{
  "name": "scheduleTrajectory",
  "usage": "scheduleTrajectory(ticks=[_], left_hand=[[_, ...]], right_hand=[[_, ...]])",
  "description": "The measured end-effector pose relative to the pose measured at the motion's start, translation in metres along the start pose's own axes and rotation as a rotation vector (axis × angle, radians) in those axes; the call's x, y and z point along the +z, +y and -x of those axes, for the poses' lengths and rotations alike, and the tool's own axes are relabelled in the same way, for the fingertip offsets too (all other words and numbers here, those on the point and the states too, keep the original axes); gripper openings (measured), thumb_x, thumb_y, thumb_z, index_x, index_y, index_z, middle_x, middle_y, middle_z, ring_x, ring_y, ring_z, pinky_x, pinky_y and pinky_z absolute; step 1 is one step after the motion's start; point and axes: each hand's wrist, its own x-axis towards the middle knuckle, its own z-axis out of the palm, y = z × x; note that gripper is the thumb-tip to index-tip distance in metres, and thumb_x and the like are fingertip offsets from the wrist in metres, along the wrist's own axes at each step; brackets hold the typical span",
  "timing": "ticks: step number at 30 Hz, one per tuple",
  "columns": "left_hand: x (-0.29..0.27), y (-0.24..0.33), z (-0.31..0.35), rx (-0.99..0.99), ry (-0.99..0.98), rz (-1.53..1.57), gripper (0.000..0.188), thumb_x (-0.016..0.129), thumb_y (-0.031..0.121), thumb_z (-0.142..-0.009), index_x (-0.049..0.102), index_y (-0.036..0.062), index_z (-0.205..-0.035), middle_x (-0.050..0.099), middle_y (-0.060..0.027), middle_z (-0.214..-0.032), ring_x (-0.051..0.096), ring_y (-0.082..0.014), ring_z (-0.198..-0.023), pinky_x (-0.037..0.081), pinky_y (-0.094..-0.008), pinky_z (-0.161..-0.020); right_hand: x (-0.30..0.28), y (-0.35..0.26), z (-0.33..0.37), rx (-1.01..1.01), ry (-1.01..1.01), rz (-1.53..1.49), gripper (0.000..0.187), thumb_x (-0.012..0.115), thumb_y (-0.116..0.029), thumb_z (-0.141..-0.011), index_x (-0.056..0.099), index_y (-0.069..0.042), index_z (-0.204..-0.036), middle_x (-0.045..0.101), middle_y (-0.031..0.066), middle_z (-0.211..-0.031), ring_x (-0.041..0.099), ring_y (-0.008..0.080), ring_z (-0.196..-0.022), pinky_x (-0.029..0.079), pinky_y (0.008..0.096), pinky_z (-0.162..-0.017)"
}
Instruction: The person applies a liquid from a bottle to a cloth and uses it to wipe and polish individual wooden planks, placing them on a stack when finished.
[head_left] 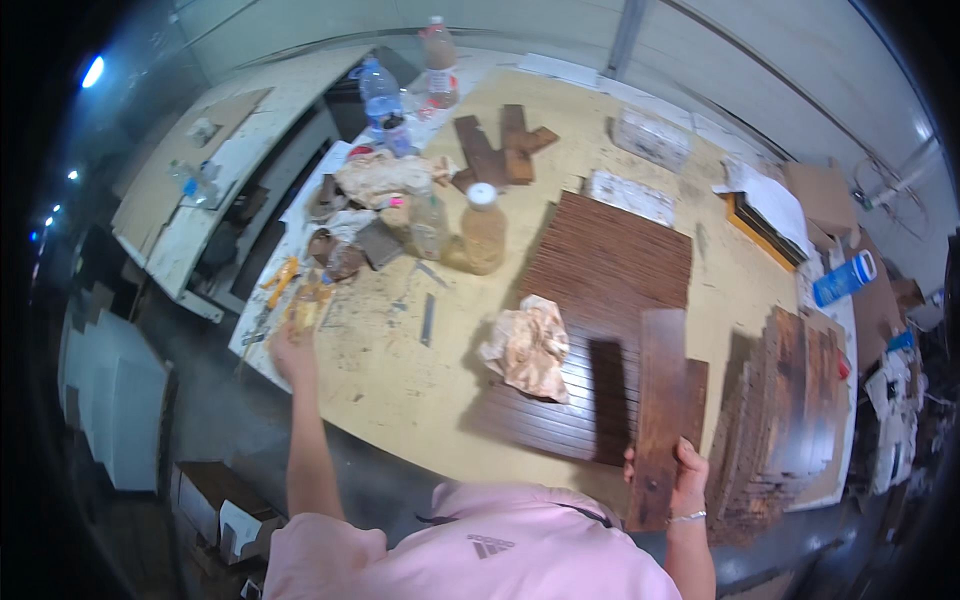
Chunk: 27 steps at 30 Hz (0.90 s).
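My right hand (690, 480) grips the lower part of a dark brown wooden plank (660, 400), fingers on one side and thumb on the other. The plank stands over a ribbed brown wooden panel (610, 250) lying on the table. On that panel rests a crumpled, stained cloth (530, 350). At the table's left edge my left hand (292, 355) reaches to a yellowish, partly see-through item (312, 300); its fingers are blurred, so their grip is unclear. An orange-yellow tool (282, 278) lies just beyond that hand.
A white-capped jar (483, 230) and a clear bottle (428, 225) stand mid-table, near rags (385, 178). Larger bottles (380, 95) stand behind. Wood offcuts (515, 145) lie at the back. To the right are stacked planks (790, 400) and a blue bottle (845, 278).
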Motion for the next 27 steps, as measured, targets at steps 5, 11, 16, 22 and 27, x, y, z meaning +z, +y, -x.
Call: scheduleTrajectory(ticks=[5, 11, 16, 22, 27], left_hand=[[0.017, -0.044, -0.001, -0.103, -0.075, -0.103, 0.038, 0.074, 0.025, -0.082, 0.067, 0.0071, -0.115, 0.065, -0.0136, -0.113, 0.061, -0.0312, -0.105, 0.048, -0.0415, -0.091], [0.005, 0.007, 0.009, -0.067, -0.024, -0.097, 0.038, 0.068, 0.019, -0.087, 0.063, 0.0081, -0.123, 0.064, -0.0112, -0.115, 0.060, -0.0298, -0.109, 0.046, -0.0444, -0.093], [0.022, 0.072, 0.056, 0.151, -0.249, 0.577, 0.043, 0.065, 0.002, -0.085, 0.059, 0.0008, -0.127, 0.061, -0.0140, -0.119, 0.056, -0.0265, -0.116, 0.042, -0.0397, -0.103], [-0.018, 0.271, 0.153, 0.907, -0.595, 0.423, 0.053, 0.073, 0.009, -0.077, 0.060, 0.0063, -0.128, 0.057, -0.0164, -0.129, 0.049, -0.0341, -0.124, 0.034, -0.0457, -0.110], [0.026, 0.276, 0.155, 0.966, -0.682, 0.526, 0.036, 0.068, -0.001, -0.076, 0.068, 0.0031, -0.111, 0.062, -0.0143, -0.116, 0.055, -0.0332, -0.114, 0.041, -0.0427, -0.101]], right_hand=[[0.015, -0.001, -0.013, 0.000, 0.081, 0.068, 0.066, 0.051, -0.045, -0.090, 0.050, 0.006, -0.133, 0.063, 0.0315, -0.112, 0.064, 0.0444, -0.090, 0.053, 0.0520, -0.082], [0.019, -0.008, -0.003, -0.047, -0.029, 0.060, 0.069, 0.055, -0.047, -0.089, 0.050, 0.004, -0.134, 0.063, 0.0299, -0.113, 0.064, 0.0414, -0.092, 0.053, 0.0503, -0.083], [0.016, -0.006, 0.004, -0.038, -0.056, -0.075, 0.062, 0.055, -0.040, -0.092, 0.048, 0.005, -0.134, 0.062, 0.0306, -0.112, 0.066, 0.0404, -0.092, 0.054, 0.0485, -0.085], [0.022, -0.004, 0.005, -0.053, -0.044, 0.034, 0.060, 0.055, -0.041, -0.094, 0.050, 0.005, -0.132, 0.064, 0.0277, -0.110, 0.068, 0.0383, -0.090, 0.056, 0.0462, -0.083], [0.028, -0.004, -0.002, -0.085, -0.026, 0.177, 0.063, 0.050, -0.051, -0.098, 0.053, 0.003, -0.130, 0.067, 0.0245, -0.108, 0.070, 0.0335, -0.089, 0.058, 0.0439, -0.079]])
